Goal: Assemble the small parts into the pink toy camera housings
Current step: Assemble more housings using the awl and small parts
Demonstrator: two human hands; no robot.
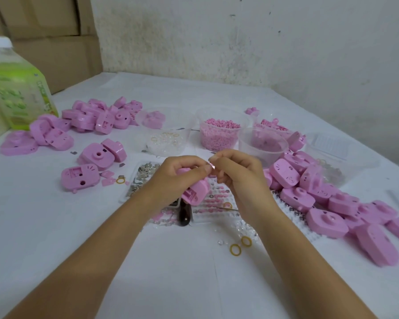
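My left hand (177, 174) grips a pink toy camera housing (195, 192) above the middle of the table, its open side tilted toward me. My right hand (237, 171) pinches a tiny part (211, 165) between thumb and fingertips right at the housing's top edge, touching the left thumb. What the part is stays too small to tell. Below the hands lie trays of small metal pieces (143, 176) and pink and clear bits (217, 199).
Pink housings are heaped at the left back (97, 118) and along the right (320, 196). Clear tubs hold pink pellets (220, 134) and clear rings (165, 141). A green bottle (16, 93) stands far left. Yellow rings (240, 246) lie near my right forearm.
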